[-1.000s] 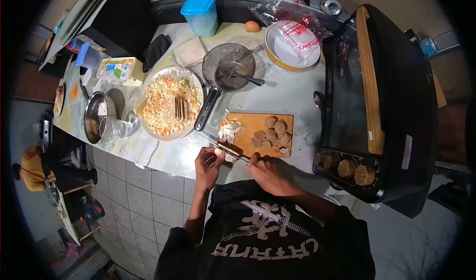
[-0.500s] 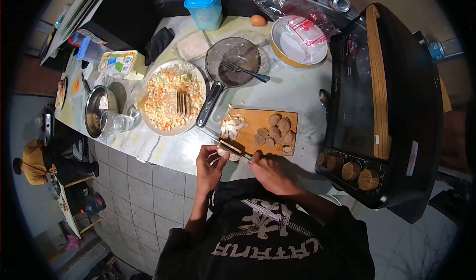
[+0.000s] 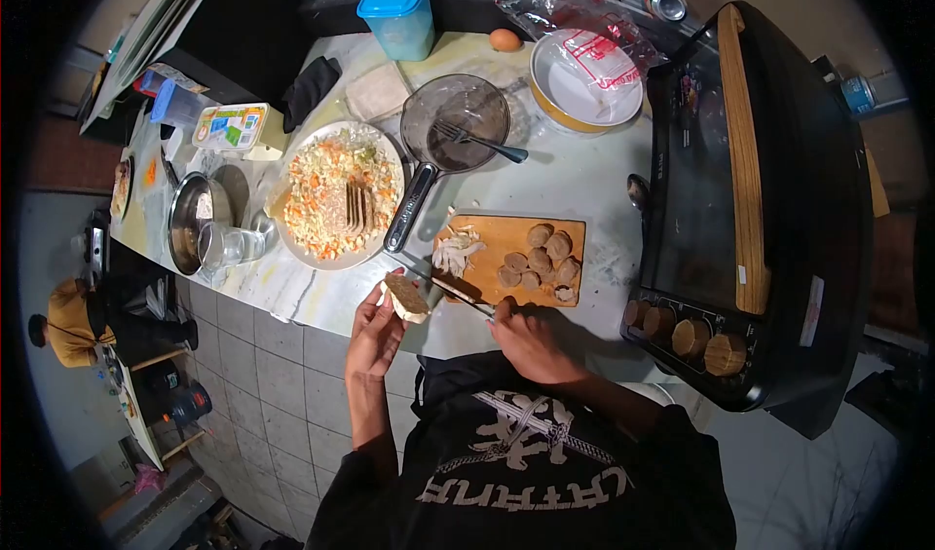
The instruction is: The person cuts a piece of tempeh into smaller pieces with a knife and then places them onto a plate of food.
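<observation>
My left hand (image 3: pixel 374 334) is closed on an oblong food piece (image 3: pixel 405 299) with a brownish cut face and a pale skin, held up just off the counter's front edge. In my right hand (image 3: pixel 526 340) is a knife (image 3: pixel 458 295), its blade pointing left across the near edge of the wooden cutting board (image 3: pixel 477 227). Several round brown slices (image 3: pixel 539 260) lie on the board's right part. A small heap of whitish scraps (image 3: pixel 456 252) sits on its left part.
Beyond the board are a plate of chopped vegetables (image 3: pixel 321 199) with a brown ridged block on it, and a strainer (image 3: pixel 456 92) with a fork resting in it. A black oven (image 3: pixel 760 209) stands at right. Far left, another person (image 3: pixel 78 321) stands by a table.
My left hand has moved left, away from the knife, and turned the food piece so its brown face shows. My right hand and the knife stay nearly in place.
</observation>
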The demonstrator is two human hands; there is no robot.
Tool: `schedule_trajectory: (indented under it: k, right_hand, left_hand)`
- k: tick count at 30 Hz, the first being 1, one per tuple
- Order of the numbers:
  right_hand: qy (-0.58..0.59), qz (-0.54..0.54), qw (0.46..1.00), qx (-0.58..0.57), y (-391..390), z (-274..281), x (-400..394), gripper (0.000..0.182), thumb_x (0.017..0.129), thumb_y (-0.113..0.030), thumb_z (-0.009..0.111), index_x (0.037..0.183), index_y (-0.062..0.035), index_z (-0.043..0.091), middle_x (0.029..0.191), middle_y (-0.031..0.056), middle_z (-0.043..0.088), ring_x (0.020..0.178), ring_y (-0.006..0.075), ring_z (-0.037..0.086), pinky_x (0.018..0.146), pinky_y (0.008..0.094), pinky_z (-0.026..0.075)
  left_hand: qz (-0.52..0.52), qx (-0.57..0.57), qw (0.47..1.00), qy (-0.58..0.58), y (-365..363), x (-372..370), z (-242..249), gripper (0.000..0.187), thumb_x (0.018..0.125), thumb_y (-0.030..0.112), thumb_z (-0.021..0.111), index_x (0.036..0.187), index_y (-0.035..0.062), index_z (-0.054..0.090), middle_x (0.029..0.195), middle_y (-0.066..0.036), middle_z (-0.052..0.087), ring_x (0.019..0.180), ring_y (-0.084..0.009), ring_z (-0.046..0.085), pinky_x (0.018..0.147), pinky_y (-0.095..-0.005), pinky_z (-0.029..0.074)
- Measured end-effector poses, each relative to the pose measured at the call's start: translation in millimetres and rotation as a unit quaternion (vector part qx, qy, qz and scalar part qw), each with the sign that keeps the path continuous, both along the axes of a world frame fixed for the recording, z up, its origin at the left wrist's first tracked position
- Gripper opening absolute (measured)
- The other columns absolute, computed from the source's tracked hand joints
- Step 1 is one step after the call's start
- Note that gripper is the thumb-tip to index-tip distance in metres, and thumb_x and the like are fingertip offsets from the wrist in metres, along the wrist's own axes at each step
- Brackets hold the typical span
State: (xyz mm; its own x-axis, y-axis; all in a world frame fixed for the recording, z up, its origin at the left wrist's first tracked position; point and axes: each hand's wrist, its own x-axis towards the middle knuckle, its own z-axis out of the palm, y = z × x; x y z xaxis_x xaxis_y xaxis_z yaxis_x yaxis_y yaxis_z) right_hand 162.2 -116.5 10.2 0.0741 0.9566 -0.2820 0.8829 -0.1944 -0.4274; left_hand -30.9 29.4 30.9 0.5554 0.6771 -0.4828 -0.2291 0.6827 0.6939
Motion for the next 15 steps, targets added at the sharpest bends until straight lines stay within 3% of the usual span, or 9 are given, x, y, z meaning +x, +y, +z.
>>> schedule_trajectory:
  k: [2, 4, 8, 11, 13, 14, 15]
  right_hand:
    - [-0.022, 0.002, 0.998, 0.059, -5.1, -6.0, -0.5, 0.033, 0.092, -0.024, 0.052, 0.099, 0.0078, 0.045, 0.067, 0.02, 0.06, 0.072, 0.0371, 0.063, 0.061, 0.0437, 0.051]
    - [-0.013, -0.008, 0.999, 0.034, -2.6, -4.6, -1.1, 0.033, 0.092, -0.024, 0.052, 0.099, 0.0076, 0.045, 0.068, 0.0203, 0.06, 0.072, 0.0374, 0.063, 0.062, 0.0441, 0.051]
    - [0.0, -0.004, 1.0, 0.031, -3.1, -4.1, 1.2, 0.032, 0.093, -0.024, 0.05, 0.1, 0.0067, 0.045, 0.071, 0.0207, 0.06, 0.072, 0.0385, 0.062, 0.064, 0.0458, 0.05]
    - [0.054, -0.031, 0.998, 0.0, 2.4, 5.3, 2.6, 0.031, 0.093, -0.024, 0.05, 0.098, 0.0065, 0.045, 0.071, 0.0213, 0.06, 0.073, 0.0388, 0.062, 0.063, 0.0461, 0.05]
    - [0.047, -0.036, 0.998, -0.004, 2.4, 5.0, 1.6, 0.03, 0.093, -0.023, 0.05, 0.097, 0.006, 0.045, 0.072, 0.0215, 0.061, 0.074, 0.0388, 0.062, 0.063, 0.0463, 0.05]
    - [0.041, -0.04, 0.998, -0.008, 2.9, 4.5, 0.7, 0.03, 0.093, -0.023, 0.05, 0.096, 0.0055, 0.045, 0.073, 0.0217, 0.061, 0.074, 0.0388, 0.063, 0.063, 0.0465, 0.05]
    - [0.042, -0.041, 0.998, -0.007, 2.1, 3.4, 0.1, 0.03, 0.093, -0.023, 0.05, 0.096, 0.0055, 0.045, 0.073, 0.0217, 0.061, 0.074, 0.0388, 0.063, 0.063, 0.0465, 0.05]
  left_hand:
    - [-0.003, -0.032, 0.999, -0.023, -2.0, -0.1, -5.5, 0.066, 0.086, 0.029, 0.067, 0.136, 0.0002, 0.037, 0.121, -0.014, 0.055, 0.107, -0.0217, 0.058, 0.093, -0.0365, 0.047]
    - [0.0, -0.075, 0.994, -0.077, -3.3, 4.3, -6.5, 0.065, 0.085, 0.03, 0.067, 0.136, 0.0034, 0.037, 0.116, -0.012, 0.057, 0.103, -0.0205, 0.058, 0.087, -0.0365, 0.051]
    - [-0.008, -0.091, 0.99, -0.107, -4.9, 11.4, -5.1, 0.054, 0.091, 0.028, 0.059, 0.134, 0.0022, 0.039, 0.113, -0.011, 0.057, 0.099, -0.0212, 0.06, 0.089, -0.0368, 0.05]
    - [0.009, -0.102, 0.992, -0.076, -9.6, 19.7, 2.5, 0.051, 0.088, 0.03, 0.064, 0.126, 0.0042, 0.044, 0.106, -0.009, 0.057, 0.093, -0.0207, 0.058, 0.081, -0.0344, 0.052]
    - [-0.03, -0.005, 1.0, -0.003, -11.4, 20.4, 3.2, 0.033, 0.092, 0.022, 0.059, 0.117, 0.0029, 0.048, 0.103, -0.006, 0.057, 0.092, -0.0169, 0.059, 0.081, -0.0314, 0.051]
    - [-0.041, 0.025, 0.998, 0.036, -11.1, 21.8, 4.9, 0.026, 0.09, 0.011, 0.061, 0.113, 0.0034, 0.051, 0.102, -0.005, 0.058, 0.092, -0.013, 0.057, 0.08, -0.0275, 0.048]
    - [-0.041, 0.026, 0.998, 0.037, -10.1, 21.3, 4.9, 0.026, 0.09, 0.011, 0.061, 0.113, 0.0034, 0.051, 0.102, -0.005, 0.058, 0.092, -0.013, 0.057, 0.08, -0.0275, 0.048]
